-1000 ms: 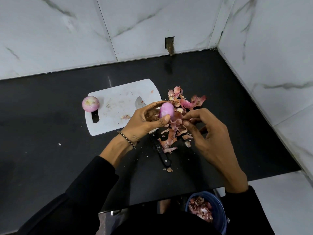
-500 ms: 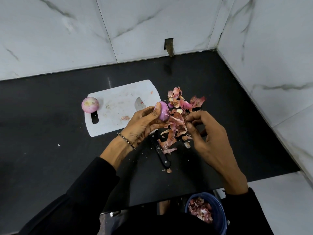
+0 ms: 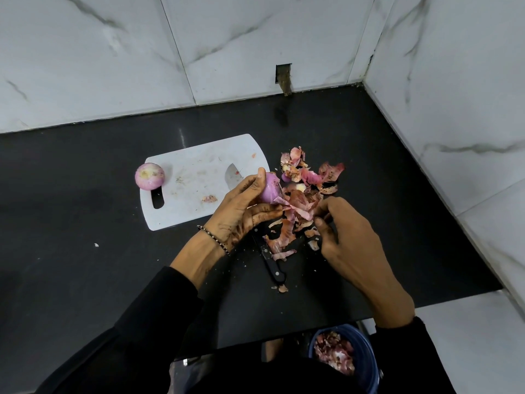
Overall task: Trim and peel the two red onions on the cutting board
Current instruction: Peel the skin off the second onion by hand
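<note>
My left hand (image 3: 241, 211) grips a peeled pale purple onion (image 3: 271, 190) just right of the white cutting board (image 3: 193, 194). A strip of pink skin (image 3: 298, 210) runs from the onion's underside toward my right hand (image 3: 349, 243), whose thumb and fingertips meet at the strip's end. A second peeled onion (image 3: 149, 176) rests on the board's left edge, above the handle slot. A knife lies with its blade tip (image 3: 233, 175) on the board and its black handle (image 3: 272, 264) on the counter, the middle hidden by my left hand.
A heap of onion skins (image 3: 306, 177) lies on the black counter (image 3: 85, 223) right of the board. A blue bowl of peels (image 3: 341, 356) sits below the counter's front edge. Marble walls close the back and right sides.
My left hand has lowered the onion slightly and turned it. My right hand has drawn away to the right, pulling a strip of skin off it.
</note>
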`<action>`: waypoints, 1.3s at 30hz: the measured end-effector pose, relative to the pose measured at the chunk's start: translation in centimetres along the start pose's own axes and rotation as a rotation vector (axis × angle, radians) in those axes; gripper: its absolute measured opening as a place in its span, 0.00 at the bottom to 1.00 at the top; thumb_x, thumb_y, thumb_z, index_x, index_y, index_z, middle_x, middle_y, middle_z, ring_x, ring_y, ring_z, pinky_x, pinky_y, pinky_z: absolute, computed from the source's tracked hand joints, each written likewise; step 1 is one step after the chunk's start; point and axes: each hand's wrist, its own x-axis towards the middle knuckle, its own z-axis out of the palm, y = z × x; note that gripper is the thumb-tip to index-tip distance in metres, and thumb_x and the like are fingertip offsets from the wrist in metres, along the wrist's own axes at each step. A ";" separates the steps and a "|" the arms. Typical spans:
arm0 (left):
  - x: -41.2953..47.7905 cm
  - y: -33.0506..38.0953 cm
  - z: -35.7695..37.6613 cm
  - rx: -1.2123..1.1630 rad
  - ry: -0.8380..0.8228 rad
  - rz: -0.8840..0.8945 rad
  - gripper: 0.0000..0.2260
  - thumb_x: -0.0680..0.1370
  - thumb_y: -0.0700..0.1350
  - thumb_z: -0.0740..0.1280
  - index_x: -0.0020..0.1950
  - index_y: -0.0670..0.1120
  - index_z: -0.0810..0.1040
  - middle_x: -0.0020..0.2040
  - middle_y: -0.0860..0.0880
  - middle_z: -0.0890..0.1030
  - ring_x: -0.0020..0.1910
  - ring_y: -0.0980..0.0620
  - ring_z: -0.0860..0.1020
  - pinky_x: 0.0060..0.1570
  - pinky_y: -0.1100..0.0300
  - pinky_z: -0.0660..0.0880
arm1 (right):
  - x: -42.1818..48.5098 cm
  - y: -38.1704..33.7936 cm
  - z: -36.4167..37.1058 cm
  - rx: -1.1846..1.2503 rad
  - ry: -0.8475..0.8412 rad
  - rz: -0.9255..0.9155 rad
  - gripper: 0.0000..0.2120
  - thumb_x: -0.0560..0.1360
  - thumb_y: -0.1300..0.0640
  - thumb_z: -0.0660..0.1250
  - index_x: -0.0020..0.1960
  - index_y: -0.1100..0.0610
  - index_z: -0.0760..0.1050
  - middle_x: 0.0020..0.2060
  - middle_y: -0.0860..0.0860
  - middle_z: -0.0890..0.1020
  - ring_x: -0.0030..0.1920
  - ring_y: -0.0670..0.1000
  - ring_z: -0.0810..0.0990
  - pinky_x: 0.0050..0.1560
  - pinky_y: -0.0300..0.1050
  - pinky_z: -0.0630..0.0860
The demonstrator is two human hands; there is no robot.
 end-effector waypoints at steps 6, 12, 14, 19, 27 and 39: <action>0.2 0.3 0.0 0.060 0.077 -0.050 0.24 0.73 0.59 0.67 0.59 0.41 0.78 0.45 0.39 0.85 0.43 0.43 0.85 0.43 0.55 0.83 | 0.2 -0.1 0.1 -0.114 -0.101 0.075 0.06 0.80 0.57 0.62 0.55 0.47 0.70 0.50 0.43 0.73 0.49 0.45 0.73 0.44 0.46 0.75; -0.1 0.7 0.4 0.026 0.122 -0.093 0.23 0.80 0.59 0.62 0.66 0.42 0.73 0.40 0.41 0.85 0.36 0.46 0.85 0.36 0.53 0.83 | 0.2 -0.4 0.0 -0.265 -0.163 0.190 0.11 0.79 0.55 0.63 0.60 0.50 0.69 0.53 0.46 0.72 0.52 0.47 0.72 0.48 0.50 0.77; -0.3 0.7 0.6 0.025 0.135 -0.100 0.26 0.80 0.59 0.61 0.70 0.42 0.70 0.41 0.41 0.85 0.33 0.48 0.84 0.31 0.57 0.81 | 0.2 -0.5 -0.2 -0.252 -0.169 0.246 0.11 0.79 0.54 0.65 0.60 0.50 0.69 0.53 0.47 0.72 0.52 0.48 0.73 0.50 0.51 0.77; -0.4 0.8 0.8 0.020 0.138 -0.143 0.30 0.80 0.60 0.61 0.71 0.37 0.70 0.35 0.43 0.84 0.27 0.51 0.82 0.26 0.61 0.78 | 0.1 -0.1 -0.2 -0.222 -0.126 0.342 0.08 0.79 0.56 0.64 0.57 0.51 0.69 0.52 0.49 0.73 0.50 0.49 0.75 0.47 0.49 0.76; -0.3 0.5 0.9 0.019 0.106 -0.156 0.27 0.78 0.59 0.65 0.69 0.40 0.73 0.45 0.41 0.85 0.37 0.49 0.85 0.32 0.59 0.80 | 0.3 1.1 0.6 -0.079 0.046 0.325 0.09 0.81 0.52 0.64 0.61 0.51 0.75 0.55 0.47 0.76 0.50 0.45 0.75 0.50 0.45 0.76; -1.1 0.4 1.6 0.316 -0.052 -0.020 0.13 0.74 0.59 0.66 0.43 0.53 0.86 0.41 0.47 0.85 0.39 0.50 0.82 0.41 0.56 0.81 | 0.3 -2.2 -0.3 0.318 0.220 -0.101 0.10 0.73 0.50 0.76 0.51 0.50 0.78 0.44 0.40 0.80 0.44 0.44 0.80 0.39 0.31 0.74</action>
